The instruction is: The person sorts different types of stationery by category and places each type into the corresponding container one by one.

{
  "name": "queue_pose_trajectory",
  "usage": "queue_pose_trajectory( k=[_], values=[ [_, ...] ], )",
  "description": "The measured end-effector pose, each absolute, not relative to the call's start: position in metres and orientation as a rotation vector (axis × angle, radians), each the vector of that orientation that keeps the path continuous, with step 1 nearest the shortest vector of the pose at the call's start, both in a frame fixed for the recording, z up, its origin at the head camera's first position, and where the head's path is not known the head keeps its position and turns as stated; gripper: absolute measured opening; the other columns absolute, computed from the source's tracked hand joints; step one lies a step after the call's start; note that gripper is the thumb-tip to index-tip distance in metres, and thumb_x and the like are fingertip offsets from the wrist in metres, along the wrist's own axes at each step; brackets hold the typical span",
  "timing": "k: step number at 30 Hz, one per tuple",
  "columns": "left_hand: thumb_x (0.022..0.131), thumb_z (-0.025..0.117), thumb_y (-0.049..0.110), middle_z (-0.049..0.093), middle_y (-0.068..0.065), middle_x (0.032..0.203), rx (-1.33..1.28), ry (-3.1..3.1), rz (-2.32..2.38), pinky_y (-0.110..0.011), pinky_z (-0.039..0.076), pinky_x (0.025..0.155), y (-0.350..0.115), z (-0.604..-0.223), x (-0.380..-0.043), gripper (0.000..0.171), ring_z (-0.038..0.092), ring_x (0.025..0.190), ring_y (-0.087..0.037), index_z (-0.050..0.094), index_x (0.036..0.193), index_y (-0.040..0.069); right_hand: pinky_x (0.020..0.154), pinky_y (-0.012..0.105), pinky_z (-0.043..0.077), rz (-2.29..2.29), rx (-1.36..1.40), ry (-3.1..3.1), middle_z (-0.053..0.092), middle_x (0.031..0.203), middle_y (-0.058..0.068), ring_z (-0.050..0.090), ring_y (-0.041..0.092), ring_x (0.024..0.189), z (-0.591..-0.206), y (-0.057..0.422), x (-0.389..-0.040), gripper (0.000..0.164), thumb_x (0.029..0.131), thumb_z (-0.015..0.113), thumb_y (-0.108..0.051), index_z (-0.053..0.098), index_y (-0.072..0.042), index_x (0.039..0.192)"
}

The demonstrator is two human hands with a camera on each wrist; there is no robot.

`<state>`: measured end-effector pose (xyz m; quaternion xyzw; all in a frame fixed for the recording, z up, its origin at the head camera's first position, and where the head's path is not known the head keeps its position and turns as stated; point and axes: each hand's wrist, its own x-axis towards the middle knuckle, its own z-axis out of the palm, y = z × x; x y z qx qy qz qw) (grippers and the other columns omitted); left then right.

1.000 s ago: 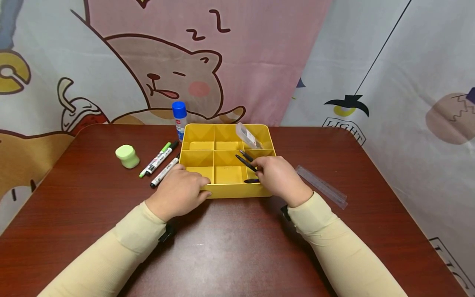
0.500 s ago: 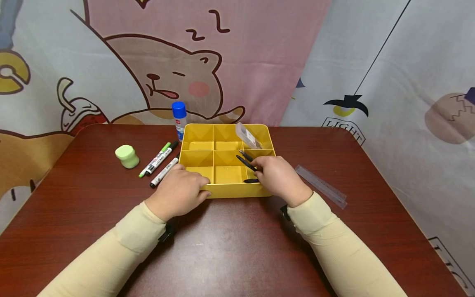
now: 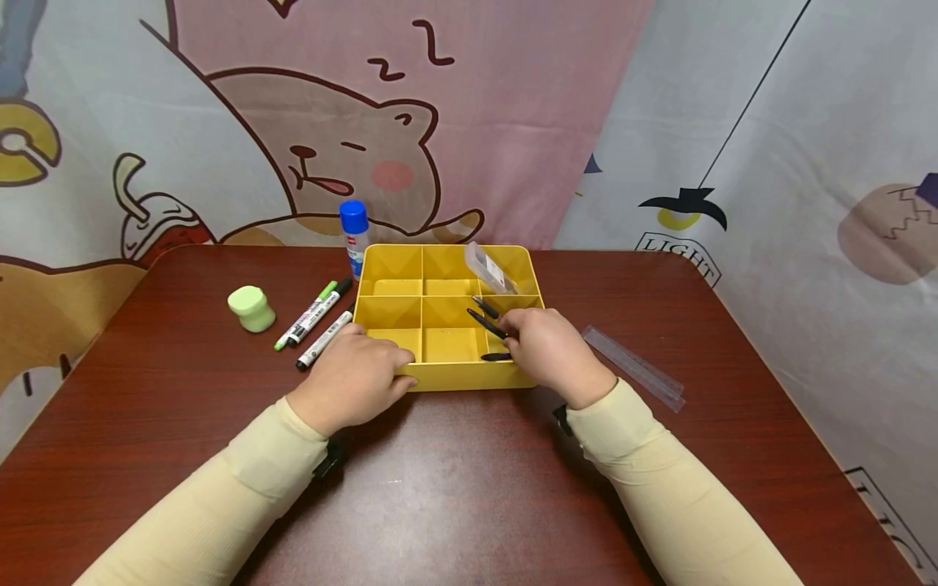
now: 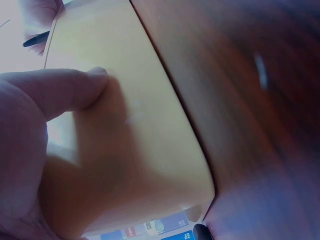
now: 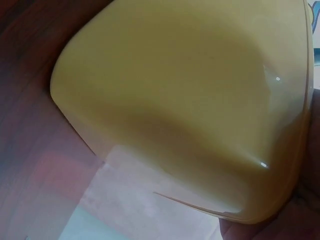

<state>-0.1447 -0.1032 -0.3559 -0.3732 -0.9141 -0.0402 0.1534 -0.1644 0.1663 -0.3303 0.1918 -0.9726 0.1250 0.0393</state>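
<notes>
A yellow divided box (image 3: 458, 376) sits on the dark red-brown table. My left hand (image 3: 355, 374) grips its front left wall, fingers over the rim. In the left wrist view the thumb (image 4: 75, 90) presses the outer face. Over the front right compartment, my right hand (image 3: 553, 354) pinches a black pen (image 3: 485, 322) that slants up to the left. Two other dark pens lie beside it, one behind (image 3: 484, 307) and one at the front wall (image 3: 497, 356). The right wrist view is mostly filled by the box's outer wall (image 5: 165, 75), and the right fingertips are hidden there.
A clear plastic case (image 3: 489, 268) leans in the back right compartment. Left of the box are a blue-capped glue stick (image 3: 355, 240), several markers (image 3: 315, 316) and a green sponge-like block (image 3: 252, 309). A clear ruler (image 3: 636, 368) lies to the right. A patterned cloth hangs behind.
Almost nothing differs. The pen in my right hand has tipped very slightly, while both hands and the box stay in place.
</notes>
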Motion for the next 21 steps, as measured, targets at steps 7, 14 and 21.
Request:
queue_pose_trajectory(
  k=[7,14,21],
  values=[
    [0.078,0.07,0.037,0.047,0.011,0.057,-1.072,-2.615,-0.114,-0.041,0.032,0.063,-0.1031,-0.3558,-0.1449,0.03,0.049,0.056,-0.006,0.047,0.063,0.025,0.072,0.038,0.049,0.395,0.587,-2.982,0.068,0.094,0.002,0.057,0.018,0.075,-0.3296,0.1665,-0.1645,0.018,0.085,0.065,-0.013,0.069,-0.01,0.103],
    [0.078,0.07,0.037,0.046,0.011,0.056,-1.07,-2.612,-0.114,-0.041,0.032,0.064,-0.1033,-0.3558,-0.1447,0.03,0.049,0.056,-0.006,0.047,0.063,0.025,0.068,0.035,0.049,0.451,0.585,-2.954,0.066,0.093,0.001,0.054,0.015,0.071,-0.3308,0.1675,-0.1633,0.019,0.085,0.065,-0.011,0.068,-0.01,0.104],
    [0.078,0.07,0.037,0.046,0.011,0.056,-1.067,-2.609,-0.12,-0.041,0.032,0.064,-0.1044,-0.3555,-0.1437,0.031,0.049,0.056,-0.007,0.047,0.062,0.025,0.064,0.034,0.049,0.58,0.607,-2.793,0.065,0.094,0.003,0.054,0.013,0.072,-0.3267,0.1737,-0.1612,0.018,0.089,0.061,-0.014,0.067,-0.008,0.104]
  ],
)
